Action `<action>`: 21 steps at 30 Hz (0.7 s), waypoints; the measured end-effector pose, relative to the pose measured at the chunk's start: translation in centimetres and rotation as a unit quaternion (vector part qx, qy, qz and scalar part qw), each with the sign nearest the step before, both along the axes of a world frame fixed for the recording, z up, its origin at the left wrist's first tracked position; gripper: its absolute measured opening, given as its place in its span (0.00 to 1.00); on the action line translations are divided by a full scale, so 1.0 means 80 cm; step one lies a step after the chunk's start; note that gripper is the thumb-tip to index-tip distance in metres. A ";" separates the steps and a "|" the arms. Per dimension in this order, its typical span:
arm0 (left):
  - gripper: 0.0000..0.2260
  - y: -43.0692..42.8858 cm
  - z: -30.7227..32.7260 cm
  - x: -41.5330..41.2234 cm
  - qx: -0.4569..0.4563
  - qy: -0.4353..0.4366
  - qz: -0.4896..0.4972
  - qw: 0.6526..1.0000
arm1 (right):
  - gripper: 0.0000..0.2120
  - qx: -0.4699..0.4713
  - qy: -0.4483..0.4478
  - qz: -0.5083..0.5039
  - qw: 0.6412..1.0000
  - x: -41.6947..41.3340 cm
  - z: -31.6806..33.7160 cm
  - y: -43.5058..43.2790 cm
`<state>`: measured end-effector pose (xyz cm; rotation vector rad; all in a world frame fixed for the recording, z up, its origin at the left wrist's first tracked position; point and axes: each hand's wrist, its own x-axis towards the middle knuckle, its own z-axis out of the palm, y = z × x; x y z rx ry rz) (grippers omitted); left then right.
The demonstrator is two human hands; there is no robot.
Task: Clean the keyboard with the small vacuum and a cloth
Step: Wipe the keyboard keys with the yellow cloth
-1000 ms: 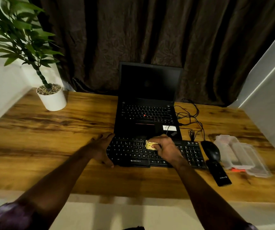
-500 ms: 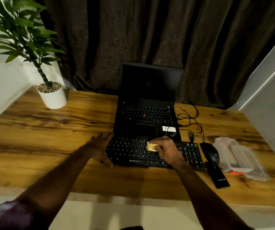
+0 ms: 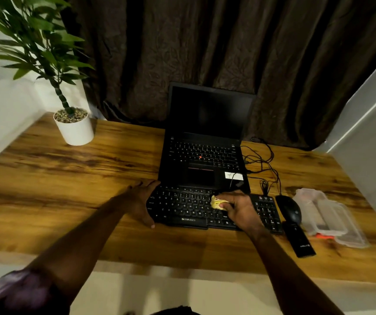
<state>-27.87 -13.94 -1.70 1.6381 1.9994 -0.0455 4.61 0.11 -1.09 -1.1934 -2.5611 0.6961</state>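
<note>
A black keyboard (image 3: 182, 209) lies on the wooden desk (image 3: 69, 189) in front of a laptop. My right hand (image 3: 239, 209) presses a small crumpled yellow cloth (image 3: 216, 203) onto the keys right of the keyboard's middle. My left hand (image 3: 142, 201) grips the keyboard's left end, fingers at its far corner and thumb at its near edge. A slim black device (image 3: 298, 241), possibly the small vacuum, lies right of the keyboard, near the desk's front.
An open black laptop (image 3: 205, 155) stands behind the keyboard, with tangled cables (image 3: 262, 167) to its right. A black mouse (image 3: 289, 209) and a clear plastic case (image 3: 327, 217) lie at the right. A potted plant (image 3: 73, 128) stands at the back left.
My right hand with the cloth has shifted slightly along the keys. My left hand stays on the keyboard's left end. The camera has tilted a little.
</note>
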 end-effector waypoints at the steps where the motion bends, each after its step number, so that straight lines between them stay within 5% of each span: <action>1: 0.68 0.000 -0.002 0.001 0.004 0.003 -0.001 1.000 | 0.15 0.006 0.000 0.011 1.000 -0.004 -0.001 -0.001; 12: 0.69 -0.001 -0.007 -0.003 0.015 -0.010 0.002 1.000 | 0.16 -0.004 -0.006 -0.050 0.999 0.031 -0.004 0.000; 21: 0.67 -0.002 -0.007 -0.004 0.033 -0.037 0.003 0.999 | 0.16 -0.011 -0.004 0.030 0.999 -0.035 -0.003 -0.021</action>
